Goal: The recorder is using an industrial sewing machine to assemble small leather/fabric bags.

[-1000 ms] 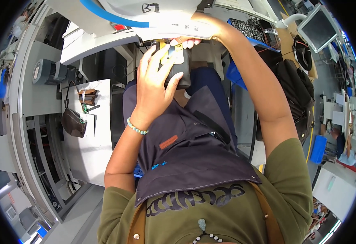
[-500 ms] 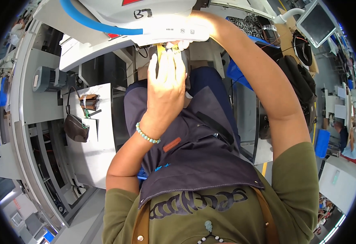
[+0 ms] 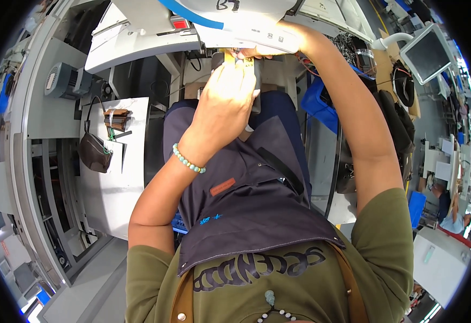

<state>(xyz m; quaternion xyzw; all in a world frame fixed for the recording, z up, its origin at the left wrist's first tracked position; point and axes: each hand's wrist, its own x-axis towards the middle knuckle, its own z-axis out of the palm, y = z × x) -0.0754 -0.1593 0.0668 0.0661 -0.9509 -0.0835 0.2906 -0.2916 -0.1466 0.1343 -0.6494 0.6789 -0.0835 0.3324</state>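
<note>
Under the white machine head (image 3: 246,21), both my hands work at a dark, leather-like piece (image 3: 257,81), mostly covered by them. My left hand (image 3: 224,102) lies over its front, back of the hand up, fingers bent and close together with the tips near the machine. It looks closed on the piece, the thumb by its right edge. My right hand (image 3: 262,52) reaches in from the right beneath the bright lamp, its fingers curled at the top of the piece and partly hidden. Between the fingertips shows a yellow part (image 3: 249,62) with dark markings.
On a white side table (image 3: 114,196) at left lie a dark brown pouch (image 3: 94,153) with a strap and a bundle of brown strips (image 3: 117,119). To the right are a blue bin (image 3: 317,105), black bags (image 3: 394,116) and a screen on an arm (image 3: 426,54). A grey motor (image 3: 62,83) sits far left.
The view has shifted, so the machine sits higher and more to the right. My left fingers, stretched out before, are now more bent. My right hand stays beneath the machine head.
</note>
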